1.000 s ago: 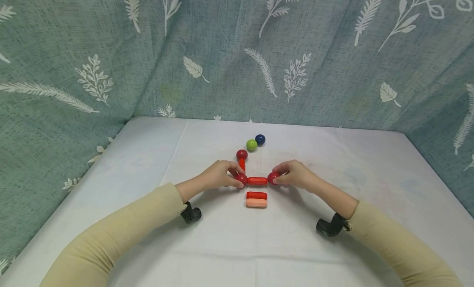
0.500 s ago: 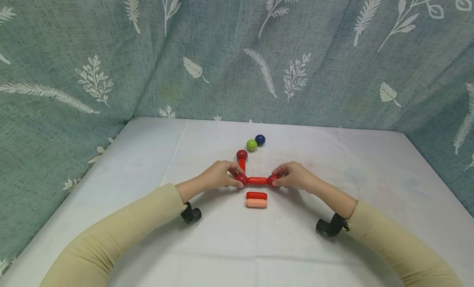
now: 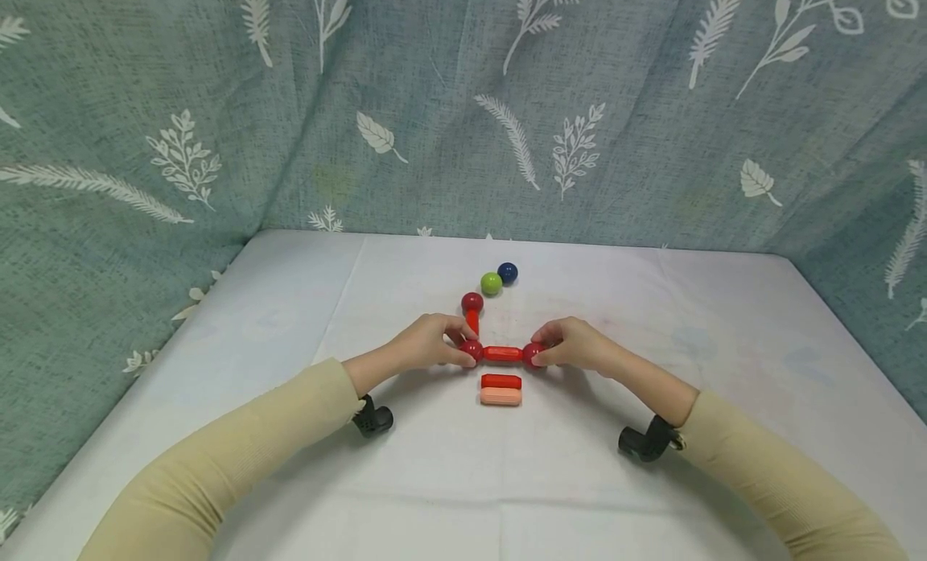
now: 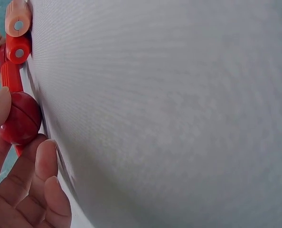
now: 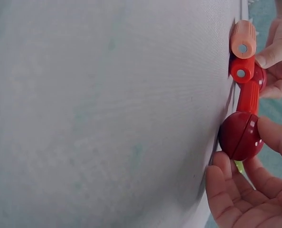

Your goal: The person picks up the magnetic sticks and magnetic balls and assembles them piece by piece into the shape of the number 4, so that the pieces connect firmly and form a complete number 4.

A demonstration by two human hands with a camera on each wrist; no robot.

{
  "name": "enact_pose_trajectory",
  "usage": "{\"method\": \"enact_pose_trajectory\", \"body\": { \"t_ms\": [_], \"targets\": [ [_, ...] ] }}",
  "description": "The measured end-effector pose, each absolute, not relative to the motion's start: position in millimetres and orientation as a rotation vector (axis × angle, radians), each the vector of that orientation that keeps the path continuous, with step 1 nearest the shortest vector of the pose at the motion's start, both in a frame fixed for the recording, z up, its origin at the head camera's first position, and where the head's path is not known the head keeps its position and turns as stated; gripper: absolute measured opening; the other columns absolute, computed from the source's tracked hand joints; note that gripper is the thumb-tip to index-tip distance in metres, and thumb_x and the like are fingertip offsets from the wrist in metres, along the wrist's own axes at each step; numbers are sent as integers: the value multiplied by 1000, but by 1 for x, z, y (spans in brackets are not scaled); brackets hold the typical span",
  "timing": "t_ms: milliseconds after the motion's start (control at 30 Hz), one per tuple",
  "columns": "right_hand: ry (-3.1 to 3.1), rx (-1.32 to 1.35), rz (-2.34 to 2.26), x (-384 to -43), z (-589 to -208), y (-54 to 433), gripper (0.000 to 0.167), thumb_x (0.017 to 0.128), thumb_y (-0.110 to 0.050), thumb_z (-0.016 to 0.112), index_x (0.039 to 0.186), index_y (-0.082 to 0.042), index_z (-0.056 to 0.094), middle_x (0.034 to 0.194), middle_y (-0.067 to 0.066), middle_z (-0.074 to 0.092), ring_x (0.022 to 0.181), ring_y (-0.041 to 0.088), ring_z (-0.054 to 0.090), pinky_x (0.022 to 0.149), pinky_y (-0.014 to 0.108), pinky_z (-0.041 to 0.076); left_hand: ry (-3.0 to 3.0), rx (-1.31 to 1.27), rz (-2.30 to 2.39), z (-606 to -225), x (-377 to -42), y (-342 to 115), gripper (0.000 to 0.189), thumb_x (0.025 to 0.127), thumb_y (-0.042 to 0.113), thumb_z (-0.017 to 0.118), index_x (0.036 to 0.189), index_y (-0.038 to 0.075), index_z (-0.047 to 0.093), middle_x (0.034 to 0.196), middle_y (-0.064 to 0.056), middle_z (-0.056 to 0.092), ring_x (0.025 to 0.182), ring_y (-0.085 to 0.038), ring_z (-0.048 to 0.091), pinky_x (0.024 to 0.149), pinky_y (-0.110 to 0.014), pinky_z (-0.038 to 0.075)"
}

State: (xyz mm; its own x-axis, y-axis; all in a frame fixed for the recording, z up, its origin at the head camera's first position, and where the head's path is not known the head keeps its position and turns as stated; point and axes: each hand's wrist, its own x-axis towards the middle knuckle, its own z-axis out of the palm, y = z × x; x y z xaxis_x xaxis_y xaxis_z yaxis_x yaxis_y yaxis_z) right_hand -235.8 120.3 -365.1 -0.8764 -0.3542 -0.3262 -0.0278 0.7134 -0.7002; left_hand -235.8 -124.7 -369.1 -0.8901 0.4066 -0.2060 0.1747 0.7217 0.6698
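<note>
My left hand point(image 3: 432, 341) pinches a red ball point(image 4: 21, 118) between thumb and fingers, low over the white cloth. A red rod point(image 3: 503, 353) runs from this ball to a second red ball point(image 5: 240, 136), which my right hand point(image 3: 574, 343) pinches at the rod's other end. Another red rod point(image 3: 472, 323) extends away from the left ball to a third red ball point(image 3: 472, 303), so the pieces form an L. Just in front lie a loose red rod point(image 3: 501, 381) and a salmon-coloured rod point(image 3: 500, 397) side by side. Their ends show silvery round discs in the wrist views.
Behind the L, a green ball point(image 3: 491, 283) and a dark blue ball point(image 3: 508, 273) sit together on the white tablecloth point(image 3: 434, 480). A green leaf-patterned curtain point(image 3: 449, 118) rises along the table's back and sides. Black cameras point(image 3: 373, 417) are strapped to both wrists.
The right hand's red ball has closed up against the end of the horizontal red rod, where a slight gap showed earlier. The left hand has stayed in place.
</note>
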Motion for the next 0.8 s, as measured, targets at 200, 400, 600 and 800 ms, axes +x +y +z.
{"method": "enact_pose_trajectory", "body": {
  "t_ms": [200, 400, 600, 800],
  "targets": [
    [2467, -313, -988, -237, -362, 121, 32, 81, -14, 68, 110, -3, 60, 98, 8, 61, 82, 17, 52, 69, 26, 47, 2589, 453, 957, -370, -237, -125, 31, 73, 18, 77, 102, 14, 65, 91, -1, 64, 75, -14, 56, 62, -24, 48],
    [2547, -365, -956, -232, -352, 124, 33, 82, -17, 67, 112, -4, 60, 100, 8, 62, 83, 19, 54, 70, 27, 47, 2585, 454, 959, -369, -236, -125, 30, 73, 18, 77, 101, 14, 65, 91, -1, 64, 74, -14, 56, 62, -24, 48],
    [2625, -609, -920, -215, -339, 115, 28, 81, -12, 67, 108, -3, 64, 91, 4, 64, 75, 17, 53, 64, 24, 45, 2589, 465, 948, -367, -235, -125, 31, 74, 18, 76, 102, 14, 65, 92, -1, 64, 74, -14, 56, 62, -24, 48],
    [2597, -808, -819, -201, -347, 100, 24, 80, -7, 68, 104, -5, 68, 91, 3, 68, 77, 12, 57, 69, 21, 49, 2582, 471, 959, -368, -235, -125, 30, 74, 18, 76, 102, 14, 65, 93, -1, 65, 75, -14, 56, 63, -24, 48]
  ]
}}
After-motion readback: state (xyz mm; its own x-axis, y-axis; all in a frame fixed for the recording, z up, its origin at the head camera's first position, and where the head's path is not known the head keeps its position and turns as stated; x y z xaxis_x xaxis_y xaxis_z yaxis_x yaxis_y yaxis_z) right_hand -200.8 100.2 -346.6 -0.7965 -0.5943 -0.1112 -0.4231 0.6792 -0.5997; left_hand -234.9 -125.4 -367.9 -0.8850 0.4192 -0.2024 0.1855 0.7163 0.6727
